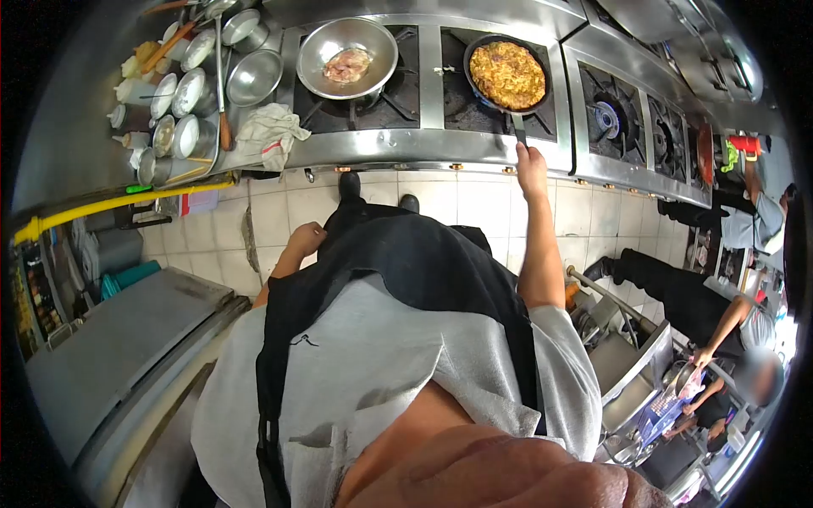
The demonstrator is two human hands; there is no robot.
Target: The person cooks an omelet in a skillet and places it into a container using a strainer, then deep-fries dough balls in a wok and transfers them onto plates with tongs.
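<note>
Right hand (532,165) closed round the handle (519,127) of the pan (548,82); pan sits on the stove just ahead of that hand, yellow-brown food (507,75) filling it nearly to the rim. Left hand (308,238) low by the apron (398,241), fingers loosely curled, can't tell if it has anything. Step looks like tending the food in the pan. To do it well: keep the grip firm and the pan level, since food this near the rim could slide over; small swirls should loosen it better than hard jerks. Flame under the pan not visible, so judge heat by browning. Keep swings clear of the bowl (373,51) with meat (347,65), ahead and left of the right hand. Cloth (269,135) ahead of the left hand could help if the handle gets hot.
</note>
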